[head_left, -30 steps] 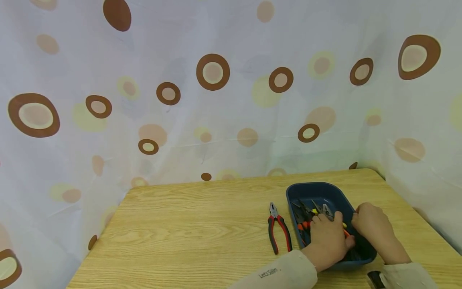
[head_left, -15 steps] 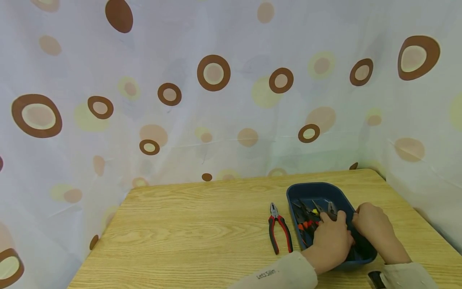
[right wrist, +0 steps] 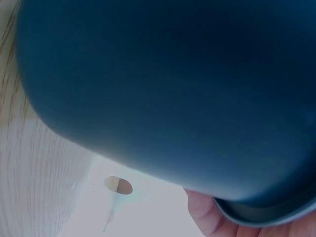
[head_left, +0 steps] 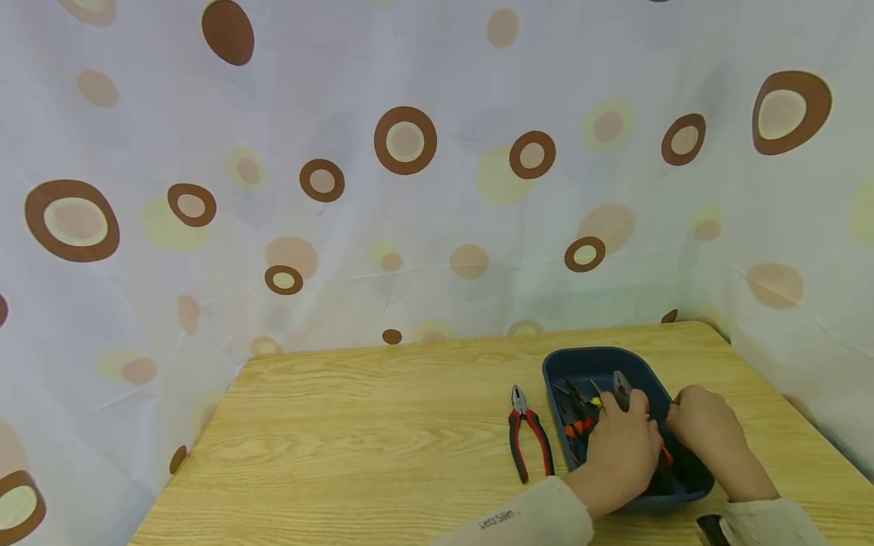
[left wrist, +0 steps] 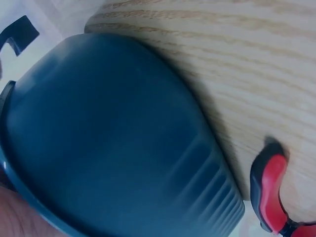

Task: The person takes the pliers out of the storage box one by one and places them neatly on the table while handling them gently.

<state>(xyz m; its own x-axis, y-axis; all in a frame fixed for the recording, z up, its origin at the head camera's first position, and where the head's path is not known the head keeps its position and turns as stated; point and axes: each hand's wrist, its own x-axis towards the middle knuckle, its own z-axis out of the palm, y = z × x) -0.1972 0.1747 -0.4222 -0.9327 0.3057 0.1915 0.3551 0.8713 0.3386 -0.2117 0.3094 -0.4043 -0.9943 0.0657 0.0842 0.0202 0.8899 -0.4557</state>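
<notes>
A dark blue plastic bin (head_left: 601, 361) stands at the right of the table with several pliers (head_left: 576, 402) inside. My left hand (head_left: 623, 451) reaches into it and grips a pair of pliers (head_left: 620, 383), whose grey head sticks out past the fingers; the hand hides most of the handles. On the bin's right side, my right hand (head_left: 706, 432) holds the rim; in the right wrist view its fingers (right wrist: 202, 212) curl under that rim (right wrist: 261, 217). Left of the bin, combination pliers (head_left: 521, 402) with red and black handles lie on the table, jaws pointing away.
The wood-grain table (head_left: 355, 440) extends left of the bin. A white curtain (head_left: 437, 205) with brown and beige circles hangs behind it and along both sides. The bin's outer wall (left wrist: 113, 133) fills much of the left wrist view.
My left hand has shifted in the bin and closed around the pliers, whose head has moved slightly away and up. The right hand stays on the rim. The pliers on the table have not moved.
</notes>
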